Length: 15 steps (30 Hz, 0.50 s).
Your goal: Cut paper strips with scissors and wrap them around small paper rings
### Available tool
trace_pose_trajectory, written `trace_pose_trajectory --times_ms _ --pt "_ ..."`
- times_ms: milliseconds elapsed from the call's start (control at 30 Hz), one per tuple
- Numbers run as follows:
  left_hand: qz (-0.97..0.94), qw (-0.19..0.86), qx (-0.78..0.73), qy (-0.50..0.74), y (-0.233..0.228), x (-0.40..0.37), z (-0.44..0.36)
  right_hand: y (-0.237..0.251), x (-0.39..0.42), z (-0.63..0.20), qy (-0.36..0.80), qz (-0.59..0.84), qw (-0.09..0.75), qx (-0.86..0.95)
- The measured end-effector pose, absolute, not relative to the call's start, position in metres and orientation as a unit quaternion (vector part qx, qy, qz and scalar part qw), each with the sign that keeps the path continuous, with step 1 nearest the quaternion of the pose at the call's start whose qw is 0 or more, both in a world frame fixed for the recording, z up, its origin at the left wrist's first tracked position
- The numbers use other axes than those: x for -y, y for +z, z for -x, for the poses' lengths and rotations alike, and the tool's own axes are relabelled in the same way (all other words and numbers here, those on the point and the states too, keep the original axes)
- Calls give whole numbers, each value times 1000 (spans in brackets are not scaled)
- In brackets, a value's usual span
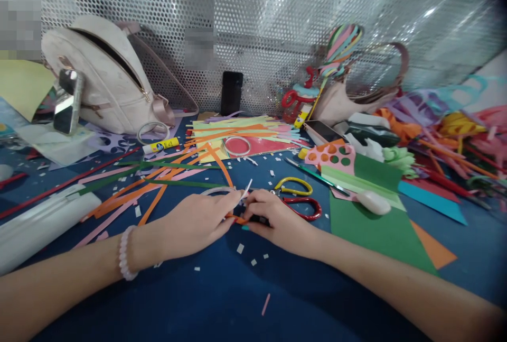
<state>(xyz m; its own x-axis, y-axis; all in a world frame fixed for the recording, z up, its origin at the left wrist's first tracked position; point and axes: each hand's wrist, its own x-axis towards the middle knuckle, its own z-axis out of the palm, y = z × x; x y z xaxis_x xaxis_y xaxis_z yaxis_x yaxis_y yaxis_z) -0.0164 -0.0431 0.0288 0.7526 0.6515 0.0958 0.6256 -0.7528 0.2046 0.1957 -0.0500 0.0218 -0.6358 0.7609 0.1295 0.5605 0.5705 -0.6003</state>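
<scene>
My left hand (190, 225) and my right hand (279, 220) meet at mid-table, fingers bent in a pinch. Between their fingertips runs a short piece of orange paper strip (238, 219), gripped from both sides. A thin white strip (248, 187) sticks up at a slant by my left fingers; how it is held is hidden. Scissors with one yellow and one red handle (318, 209) lie just beyond my right hand, their blades mostly out of sight. Behind my left fingers shows part of a pale ring (216, 190).
Orange strips (156, 202) and green strips fan out at left. A glue stick (161, 145), a backpack (99, 77) and an upright phone (232, 93) stand or lie behind. At right are green paper (368, 236), a craft knife (317, 175) and a white computer mouse (373, 202).
</scene>
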Motion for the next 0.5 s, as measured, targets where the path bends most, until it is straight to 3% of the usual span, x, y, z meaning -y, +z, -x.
trace_pose_trajectory --times_ms 300,500 --pt "-871 119 -436 193 49 30 28 48 13 -250 403 454 152 780" --pt "-852 149 -453 217 45 15 36 48 -22 -318 393 500 251 730"
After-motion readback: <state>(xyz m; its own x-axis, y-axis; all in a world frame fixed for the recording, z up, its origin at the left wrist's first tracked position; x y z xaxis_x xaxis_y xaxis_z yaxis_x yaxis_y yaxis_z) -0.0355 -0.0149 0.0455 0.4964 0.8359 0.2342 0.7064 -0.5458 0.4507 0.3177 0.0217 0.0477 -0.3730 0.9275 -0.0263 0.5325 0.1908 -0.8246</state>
